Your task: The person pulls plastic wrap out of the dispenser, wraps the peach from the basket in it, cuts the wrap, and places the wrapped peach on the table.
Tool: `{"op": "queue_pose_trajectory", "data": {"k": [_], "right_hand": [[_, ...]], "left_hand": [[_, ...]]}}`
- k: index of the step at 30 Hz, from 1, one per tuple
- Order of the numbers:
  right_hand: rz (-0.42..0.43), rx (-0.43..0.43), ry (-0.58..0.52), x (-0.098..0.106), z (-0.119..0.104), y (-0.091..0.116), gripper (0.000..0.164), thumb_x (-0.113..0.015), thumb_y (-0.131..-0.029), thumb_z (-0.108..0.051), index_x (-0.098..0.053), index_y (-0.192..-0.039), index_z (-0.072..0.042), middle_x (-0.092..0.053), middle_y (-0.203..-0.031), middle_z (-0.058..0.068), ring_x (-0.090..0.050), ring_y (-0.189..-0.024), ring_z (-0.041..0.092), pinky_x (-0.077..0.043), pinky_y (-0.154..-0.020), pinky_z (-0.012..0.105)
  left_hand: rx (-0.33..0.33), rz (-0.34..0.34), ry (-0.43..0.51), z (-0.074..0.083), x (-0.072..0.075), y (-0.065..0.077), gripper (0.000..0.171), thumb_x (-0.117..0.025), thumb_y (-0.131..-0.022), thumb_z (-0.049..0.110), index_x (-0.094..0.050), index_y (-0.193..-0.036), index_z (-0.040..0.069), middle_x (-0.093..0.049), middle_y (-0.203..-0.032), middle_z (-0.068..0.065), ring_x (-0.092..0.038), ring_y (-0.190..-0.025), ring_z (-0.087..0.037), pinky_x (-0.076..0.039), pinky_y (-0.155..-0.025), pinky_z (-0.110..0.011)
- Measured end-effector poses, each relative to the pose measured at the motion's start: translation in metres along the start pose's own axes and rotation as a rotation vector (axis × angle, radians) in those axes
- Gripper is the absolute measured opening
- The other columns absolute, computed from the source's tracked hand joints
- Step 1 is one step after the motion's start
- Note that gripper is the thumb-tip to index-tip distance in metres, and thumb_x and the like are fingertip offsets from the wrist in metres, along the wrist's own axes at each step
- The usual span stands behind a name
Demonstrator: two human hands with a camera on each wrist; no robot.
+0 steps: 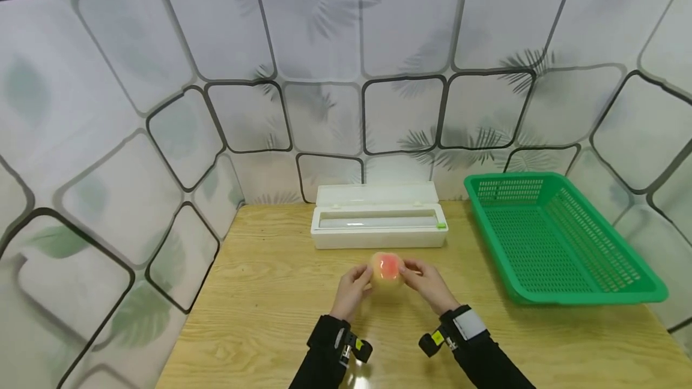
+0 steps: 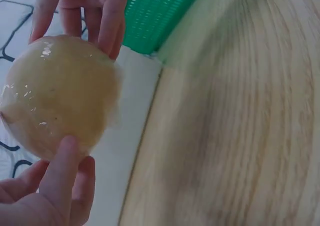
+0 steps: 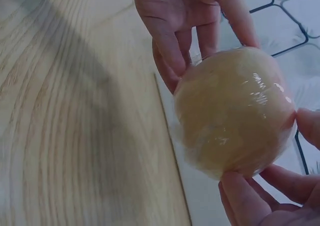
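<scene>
Between both hands is a peach (image 1: 387,268), yellowish with a pink-red patch, held above the table in front of the white box. Clear, shiny cling film (image 3: 257,97) covers it, slightly wrinkled at the edges. My left hand (image 1: 350,293) pinches the peach from the left with thumb and fingers. From the other side my right hand (image 1: 428,286) grips it, its fingertips pressing the film. In the left wrist view the peach (image 2: 62,93) shows its pale yellow side, and the left thumb (image 2: 62,171) lies against it.
Behind the hands stands a white cling film dispenser box (image 1: 378,239) with its lid (image 1: 376,194) raised. To the right is a green plastic basket (image 1: 584,298) with perforated walls. The wooden table (image 1: 259,311) meets patterned wall covering (image 1: 324,119) at the back and left.
</scene>
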State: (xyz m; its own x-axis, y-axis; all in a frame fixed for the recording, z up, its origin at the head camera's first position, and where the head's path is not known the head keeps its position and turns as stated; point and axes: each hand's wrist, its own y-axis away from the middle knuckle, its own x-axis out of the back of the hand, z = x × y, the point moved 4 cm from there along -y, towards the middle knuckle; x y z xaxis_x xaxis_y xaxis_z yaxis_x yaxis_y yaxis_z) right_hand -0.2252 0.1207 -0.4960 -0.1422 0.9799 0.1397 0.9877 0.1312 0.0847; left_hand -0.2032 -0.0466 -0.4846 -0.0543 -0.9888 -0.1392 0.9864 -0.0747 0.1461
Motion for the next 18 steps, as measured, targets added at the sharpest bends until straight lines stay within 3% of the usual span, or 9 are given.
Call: {"op": "queue_pose_trajectory", "data": {"k": [7, 10, 18], "right_hand": [[-0.025, -0.039, 0.119, -0.001, 0.009, -0.002, 0.040, -0.057, -0.086, -0.012, -0.048, -0.114, 0.014, -0.053, -0.110, 0.023, -0.052, -0.098, 0.032, -0.045, -0.080, 0.041], [-0.030, -0.068, 0.122, -0.001, 0.027, -0.008, 0.039, -0.058, -0.085, -0.013, -0.049, -0.113, 0.013, -0.055, -0.108, 0.020, -0.053, -0.096, 0.028, -0.046, -0.078, 0.037], [-0.018, -0.126, 0.090, -0.004, 0.042, -0.008, 0.039, -0.055, -0.087, -0.012, -0.046, -0.113, 0.016, -0.052, -0.110, 0.024, -0.052, -0.098, 0.029, -0.046, -0.080, 0.037]], "left_hand": [[0.029, -0.023, -0.101, -0.042, 0.012, -0.023, 0.046, -0.053, -0.090, 0.021, -0.045, -0.118, -0.014, -0.055, -0.105, -0.019, -0.056, -0.092, -0.025, -0.048, -0.076, -0.039], [0.025, -0.017, -0.121, -0.047, 0.014, -0.024, 0.040, -0.055, -0.088, 0.017, -0.050, -0.113, -0.015, -0.059, -0.098, -0.017, -0.058, -0.085, -0.023, -0.049, -0.072, -0.039], [0.015, -0.024, -0.151, -0.049, 0.012, -0.022, 0.032, -0.053, -0.088, 0.009, -0.053, -0.106, -0.018, -0.061, -0.091, -0.021, -0.060, -0.079, -0.027, -0.051, -0.065, -0.041]]}}
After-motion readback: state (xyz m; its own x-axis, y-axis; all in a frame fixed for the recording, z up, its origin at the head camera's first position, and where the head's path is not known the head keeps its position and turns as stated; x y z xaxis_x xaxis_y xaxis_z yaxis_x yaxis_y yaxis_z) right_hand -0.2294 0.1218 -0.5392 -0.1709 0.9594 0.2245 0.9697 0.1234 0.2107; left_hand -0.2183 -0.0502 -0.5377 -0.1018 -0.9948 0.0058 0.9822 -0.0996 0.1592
